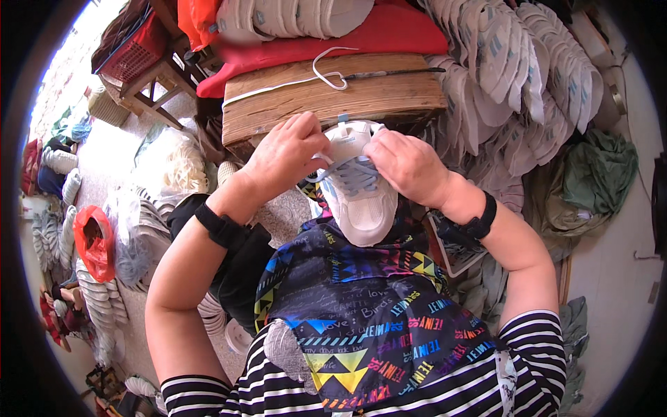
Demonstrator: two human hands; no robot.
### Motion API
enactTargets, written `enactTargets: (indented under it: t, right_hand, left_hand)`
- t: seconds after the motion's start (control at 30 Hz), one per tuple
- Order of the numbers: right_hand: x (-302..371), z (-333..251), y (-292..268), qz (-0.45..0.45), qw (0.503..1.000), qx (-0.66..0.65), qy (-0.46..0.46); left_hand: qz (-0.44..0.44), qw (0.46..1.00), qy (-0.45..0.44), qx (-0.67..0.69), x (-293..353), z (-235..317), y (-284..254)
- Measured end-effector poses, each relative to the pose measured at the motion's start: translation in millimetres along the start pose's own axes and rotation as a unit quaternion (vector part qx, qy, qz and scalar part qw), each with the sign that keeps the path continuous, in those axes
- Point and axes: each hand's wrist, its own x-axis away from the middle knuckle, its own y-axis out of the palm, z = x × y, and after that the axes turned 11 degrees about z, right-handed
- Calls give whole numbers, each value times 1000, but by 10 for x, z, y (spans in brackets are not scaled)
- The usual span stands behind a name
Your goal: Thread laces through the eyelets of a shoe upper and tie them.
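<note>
Just beyond the near patterned apron (361, 306), a white sneaker upper (361, 212) sits between the two hands, toe toward the person and collar toward the wooden block (403, 97) on the far side. Lacing looks partly done: blue-grey lace (356, 177) already crosses the throat in several rows over the middle, while the top, near the collar, seems to remain, as does any tying off (no bow or knot shows).

The left hand (292, 149) is closed, thumb and fingers pinched together at the left edge of the throat; a stretch of lace runs to it, though whether the fingertips grip lace, shoe or both I cannot tell. The right hand (411, 165) curls over the right edge, fingers bent against the upper, and what it pinches is hidden.

The upper looks pale and clean, with a rounded toe, a textured vamp and a small blue tab (342, 119) at the far end of the tongue. On the block lie a loose white cord (274, 91) and a thin dark tool (389, 73).
</note>
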Motion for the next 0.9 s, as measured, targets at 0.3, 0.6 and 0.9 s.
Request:
enactTargets:
  t: [0.3, 0.6, 0.9]
  right_hand:
    - [-30, -73, 79, -93, 988, 120, -2]
    - [-39, -141, -73, -151, 922, -170, 313]
    - [33, -114, -111, -131, 938, -116, 298]
  left_hand:
    - [-136, 985, -39, 99, -44, -205, -6]
    - [-69, 969, -168, 170, 34, -132, 170]
    - [207, 927, -287, 126, -116, 383, 387]
